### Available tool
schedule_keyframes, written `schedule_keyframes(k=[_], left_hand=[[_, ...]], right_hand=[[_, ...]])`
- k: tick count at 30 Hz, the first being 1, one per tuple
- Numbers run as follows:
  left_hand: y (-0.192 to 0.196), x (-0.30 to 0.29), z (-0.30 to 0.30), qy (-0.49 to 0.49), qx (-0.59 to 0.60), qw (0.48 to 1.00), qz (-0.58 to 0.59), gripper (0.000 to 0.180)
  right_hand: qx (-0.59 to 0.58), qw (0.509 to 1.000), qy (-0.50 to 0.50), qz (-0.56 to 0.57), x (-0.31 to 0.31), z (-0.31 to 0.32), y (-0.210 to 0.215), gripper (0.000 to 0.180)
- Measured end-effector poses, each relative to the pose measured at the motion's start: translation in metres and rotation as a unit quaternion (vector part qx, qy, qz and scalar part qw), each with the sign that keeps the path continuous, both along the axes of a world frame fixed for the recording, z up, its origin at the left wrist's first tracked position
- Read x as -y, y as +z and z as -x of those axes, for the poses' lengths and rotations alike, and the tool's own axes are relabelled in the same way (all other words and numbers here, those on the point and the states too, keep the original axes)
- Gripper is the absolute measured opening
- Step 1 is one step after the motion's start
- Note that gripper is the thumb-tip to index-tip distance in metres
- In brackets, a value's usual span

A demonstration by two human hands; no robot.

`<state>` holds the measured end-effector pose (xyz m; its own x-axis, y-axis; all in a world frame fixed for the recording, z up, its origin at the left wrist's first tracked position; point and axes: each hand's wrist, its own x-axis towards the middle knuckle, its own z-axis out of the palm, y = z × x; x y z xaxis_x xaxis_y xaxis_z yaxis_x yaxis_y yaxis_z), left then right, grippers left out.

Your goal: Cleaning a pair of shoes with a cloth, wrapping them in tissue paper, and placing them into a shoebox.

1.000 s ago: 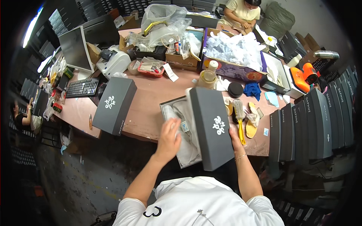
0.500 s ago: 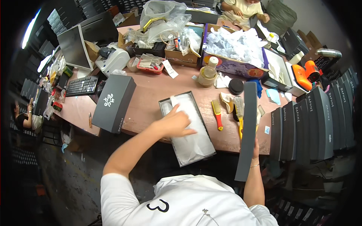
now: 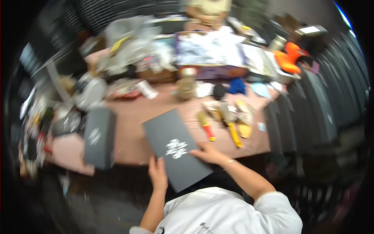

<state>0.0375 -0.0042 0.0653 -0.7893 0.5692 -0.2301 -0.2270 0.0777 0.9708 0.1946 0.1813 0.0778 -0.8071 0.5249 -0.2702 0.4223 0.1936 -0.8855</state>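
Note:
A dark grey shoebox (image 3: pixel 165 132) with a white printed design on its lid lies at a slant over the table's front edge, its lid on top. My left hand (image 3: pixel 158 173) holds the box by its near left side, fingers up along the edge. On the opposite side my right hand (image 3: pixel 209 153) grips the right edge, thumb and fingertips at the lid. The box's inside is hidden by the lid. The picture is blurred by motion.
Another grey shoebox (image 3: pixel 99 136) stands to the left. Brushes with a red handle (image 3: pixel 209 132) and a yellow handle (image 3: pixel 235 134) lie right of the box. Stacked grey boxes (image 3: pixel 307 109) line the right side. A carton of crumpled paper (image 3: pixel 212 72) stands behind; a person (image 3: pixel 208 13) sits beyond.
The lid, held upright in my right hand before, now covers the box. My left hand has moved from the paper inside to the box's left side. The view has swung.

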Motion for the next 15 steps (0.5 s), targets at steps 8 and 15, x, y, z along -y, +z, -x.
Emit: schedule_keyframes(k=[8, 15], left_hand=[[-0.025, 0.019, 0.027, -0.151, 0.198, 0.968, -0.003, 0.050], [0.026, 0.008, -0.021, -0.215, 0.309, 0.913, -0.158, 0.065]], right_hand=[[-0.121, 0.973, -0.126, 0.148, 0.026, 0.000, -0.031, 0.067], [-0.170, 0.983, -0.073, 0.003, 0.025, -0.057, 0.064, 0.082]])
